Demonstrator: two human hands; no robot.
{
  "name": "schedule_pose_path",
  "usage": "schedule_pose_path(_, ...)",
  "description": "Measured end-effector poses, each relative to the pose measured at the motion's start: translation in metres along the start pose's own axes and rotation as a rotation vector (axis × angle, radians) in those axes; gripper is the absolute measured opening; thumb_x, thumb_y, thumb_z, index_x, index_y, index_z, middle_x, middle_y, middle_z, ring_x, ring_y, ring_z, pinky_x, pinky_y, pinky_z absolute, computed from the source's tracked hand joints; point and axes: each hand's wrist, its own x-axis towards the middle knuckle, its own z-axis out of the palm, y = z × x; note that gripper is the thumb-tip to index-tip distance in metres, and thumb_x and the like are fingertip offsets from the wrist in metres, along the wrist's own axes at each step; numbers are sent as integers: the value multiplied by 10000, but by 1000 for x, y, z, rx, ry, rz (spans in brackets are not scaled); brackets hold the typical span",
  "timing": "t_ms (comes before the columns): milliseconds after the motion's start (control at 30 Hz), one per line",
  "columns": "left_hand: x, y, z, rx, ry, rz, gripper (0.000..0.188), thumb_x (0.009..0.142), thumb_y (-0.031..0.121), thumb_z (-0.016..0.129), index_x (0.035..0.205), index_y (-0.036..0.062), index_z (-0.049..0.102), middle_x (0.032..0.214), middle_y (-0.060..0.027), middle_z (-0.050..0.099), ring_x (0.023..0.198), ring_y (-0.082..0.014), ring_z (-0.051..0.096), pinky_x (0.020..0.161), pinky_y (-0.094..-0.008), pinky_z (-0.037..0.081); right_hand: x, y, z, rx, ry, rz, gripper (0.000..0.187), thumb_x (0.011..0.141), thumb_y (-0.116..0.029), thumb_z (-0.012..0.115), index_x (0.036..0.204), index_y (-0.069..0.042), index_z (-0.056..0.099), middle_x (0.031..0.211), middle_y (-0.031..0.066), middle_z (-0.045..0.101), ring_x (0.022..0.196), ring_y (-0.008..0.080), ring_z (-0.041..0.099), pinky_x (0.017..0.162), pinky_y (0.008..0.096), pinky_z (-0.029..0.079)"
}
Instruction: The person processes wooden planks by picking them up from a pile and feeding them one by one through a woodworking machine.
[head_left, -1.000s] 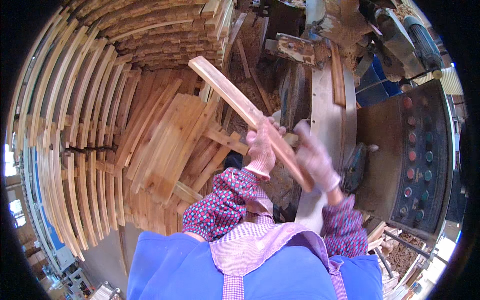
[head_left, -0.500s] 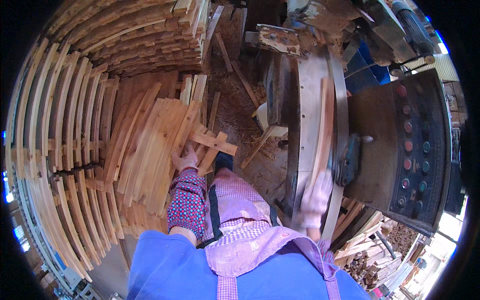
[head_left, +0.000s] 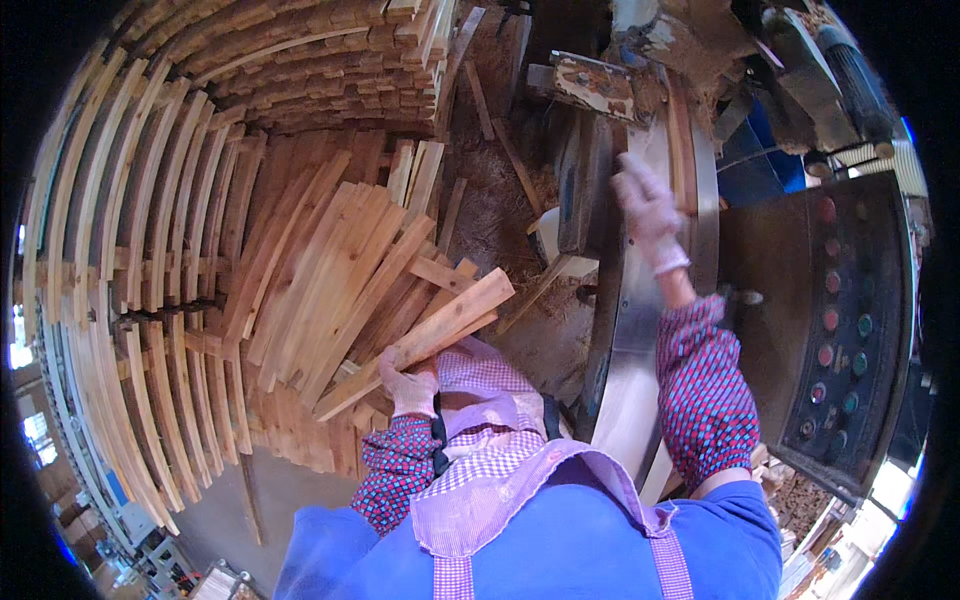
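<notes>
My left hand (head_left: 408, 385), in a pale glove, is closed around a wooden slat (head_left: 455, 317) that slants up to the right over the board pile. A second slat end shows just beneath it. My right hand (head_left: 650, 215), also gloved, reaches forward over the metal machine bed (head_left: 640, 340), its fingers stretched out and holding nothing. Beyond its fingertips, a reddish wooden strip (head_left: 682, 140) lies along the bed's right side, its far end running toward the dusty machine head (head_left: 690, 45).
A loose pile of boards (head_left: 320, 290) lies at my left, beside stacked slats (head_left: 90, 190) and a tall wood stack (head_left: 330, 75). A dark control panel (head_left: 840, 320) with coloured buttons stands at right. Scraps and sawdust cover the floor (head_left: 490, 190).
My right hand has let go of the strip and moved forward along the bed; the strip has slid farther toward the machine head. My left hand has lifted a slat from the pile.
</notes>
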Motion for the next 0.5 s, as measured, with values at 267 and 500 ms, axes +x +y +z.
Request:
schedule_pose_path(267, -99, 4, -4, 231, -6, -145, 335, 783, 234, 664, 1072, 76, 600, 1083, -106, 642, 1023, -289, 627, 941, -460, 518, -139, -207, -2, -457, -884, -458, 696, 746, -493, 711, 1294, -104, 531, 1193, 144, 603, 1094, 323, 597, 953, 459, 447)
schedule_pose_path(500, -151, 3, -12, 417, -102, -181, 350, 835, 207, 701, 1115, 60, 550, 1070, -107, 605, 1012, -268, 614, 920, -453, 535, -201, -222, -45, -211, -1298, 81, 743, 831, -489, 675, 1413, -79, 461, 1199, 206, 626, 1059, 366, 626, 880, 412, 504)
